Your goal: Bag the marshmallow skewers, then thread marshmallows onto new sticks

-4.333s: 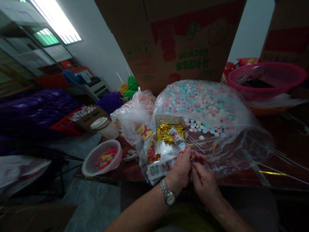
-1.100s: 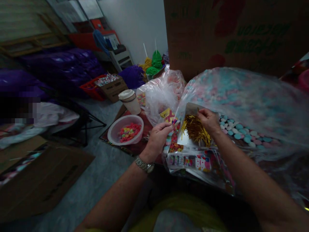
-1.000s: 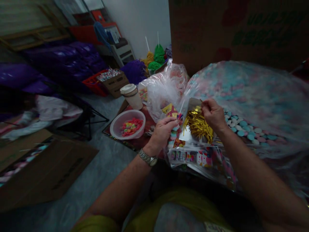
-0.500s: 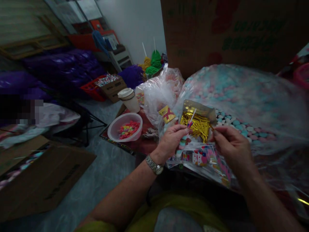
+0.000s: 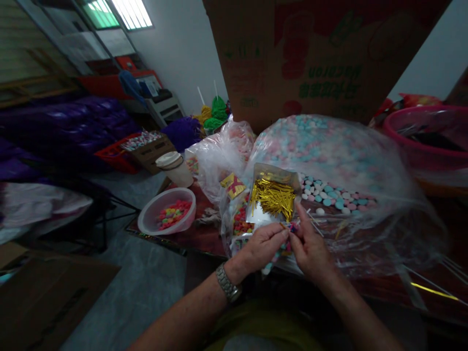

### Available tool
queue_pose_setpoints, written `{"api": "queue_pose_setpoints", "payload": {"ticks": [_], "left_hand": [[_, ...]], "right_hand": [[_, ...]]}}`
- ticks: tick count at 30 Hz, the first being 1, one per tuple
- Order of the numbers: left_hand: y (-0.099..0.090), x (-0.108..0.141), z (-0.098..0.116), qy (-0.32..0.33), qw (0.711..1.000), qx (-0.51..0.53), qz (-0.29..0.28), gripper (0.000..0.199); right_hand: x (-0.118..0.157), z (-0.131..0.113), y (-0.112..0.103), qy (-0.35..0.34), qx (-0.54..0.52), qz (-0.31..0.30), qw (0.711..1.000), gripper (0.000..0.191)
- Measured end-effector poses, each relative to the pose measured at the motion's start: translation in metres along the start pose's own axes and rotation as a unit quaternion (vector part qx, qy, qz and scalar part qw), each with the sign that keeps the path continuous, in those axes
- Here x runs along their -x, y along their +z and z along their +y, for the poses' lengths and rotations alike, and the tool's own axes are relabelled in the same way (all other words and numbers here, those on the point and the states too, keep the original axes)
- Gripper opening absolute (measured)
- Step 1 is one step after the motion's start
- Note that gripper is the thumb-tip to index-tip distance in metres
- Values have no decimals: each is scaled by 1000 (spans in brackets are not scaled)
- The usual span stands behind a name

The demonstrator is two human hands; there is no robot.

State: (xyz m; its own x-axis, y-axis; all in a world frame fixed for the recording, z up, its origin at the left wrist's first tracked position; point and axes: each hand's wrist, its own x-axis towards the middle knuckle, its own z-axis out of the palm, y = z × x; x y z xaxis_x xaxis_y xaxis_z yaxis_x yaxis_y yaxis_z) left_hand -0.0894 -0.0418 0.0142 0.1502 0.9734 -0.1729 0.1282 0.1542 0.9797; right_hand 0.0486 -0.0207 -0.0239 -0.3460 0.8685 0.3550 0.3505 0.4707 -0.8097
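My left hand (image 5: 263,247), with a watch on its wrist, is closed on the gathered neck of a small printed candy bag (image 5: 269,267). Pastel candy shows below the fingers. The bag's colourful top (image 5: 293,227) pokes out between both hands. Pinched at that neck, my right hand (image 5: 315,251) works a gold twist tie (image 5: 282,225); a short end shows by the left thumb, the rest is hidden by fingers. Just beyond lies an opened pouch (image 5: 261,170) with a heap of gold twist ties (image 5: 274,197).
A large clear sack of pastel candies (image 5: 329,141) fills the table's right side, some spilling out. Left are a white bowl (image 5: 146,222) of bright candies and a lidded tub (image 5: 179,170). A cardboard box (image 5: 256,63) stands behind; a pink basin (image 5: 409,146) sits far right.
My right hand has brought the gold twist tie from the right to the bag's neck, meeting my left hand. The view has swung right and the bag's white stick no longer shows.
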Motion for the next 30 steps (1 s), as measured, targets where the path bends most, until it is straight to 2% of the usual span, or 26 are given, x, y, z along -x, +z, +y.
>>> {"api": "queue_pose_setpoints", "payload": {"ticks": [3, 5, 6, 8, 10, 12, 14, 17, 20, 22, 23, 24, 25, 27, 28, 29, 30], "left_hand": [[2, -3, -7, -15, 995, 93, 23, 28], [1, -5, -9, -55, 985, 162, 4, 30], [-1, -5, -9, -82, 979, 185, -21, 30], [-5, -4, -8, -133, 963, 218, -92, 30], [-8, -2, -4, -160, 939, 256, -165, 31], [-7, 0, 1, -153, 920, 299, -201, 35], [-6, 1, 6, -127, 927, 312, -163, 40], [-4, -1, 11, -75, 967, 242, -31, 42], [-3, -5, 15, 28, 991, 114, 71, 42], [-4, -9, 19, 103, 984, 39, 138, 48], [-5, -10, 22, 110, 982, 20, 154, 50], [-7, -11, 27, 92, 985, 22, 145, 52], [-11, -10, 32, 60, 991, 48, 110, 55], [-21, -5, 45, 22, 989, 145, 21, 66], [-27, -1, 51, 29, 981, 190, -15, 72], [-33, 3, 55, 61, 975, 213, -22, 76], [-37, 7, 58, 78, 975, 204, -40, 77]], "right_hand": [[7, -3, 4, 74, -38, 83, 993, 58], [10, -5, 1, 90, -98, 92, 987, 53], [11, -6, -4, 73, -112, 68, 989, 44], [10, -8, -16, 0, -96, -19, 995, 20], [8, -11, -30, -82, -64, -98, 990, 17], [4, -14, -38, -123, -51, -134, 982, 19], [1, -15, -39, -118, -22, -114, 986, 18], [-4, -17, -30, -110, 67, -10, 992, 20], [-11, -20, -25, -187, 168, 70, 965, 21], [-16, -24, -25, -236, 227, 117, 938, 18], [-17, -27, -26, -250, 247, 132, 927, 16], [-18, -29, -26, -257, 256, 134, 922, 15], [-18, -31, -26, -257, 253, 120, 925, 14], [-15, -35, -25, -216, 200, 47, 955, 18], [-14, -36, -25, -168, 149, 11, 975, 21], [-14, -37, -25, -102, 87, -6, 991, 24], [-14, -38, -26, -30, 20, -2, 999, 25]]}}
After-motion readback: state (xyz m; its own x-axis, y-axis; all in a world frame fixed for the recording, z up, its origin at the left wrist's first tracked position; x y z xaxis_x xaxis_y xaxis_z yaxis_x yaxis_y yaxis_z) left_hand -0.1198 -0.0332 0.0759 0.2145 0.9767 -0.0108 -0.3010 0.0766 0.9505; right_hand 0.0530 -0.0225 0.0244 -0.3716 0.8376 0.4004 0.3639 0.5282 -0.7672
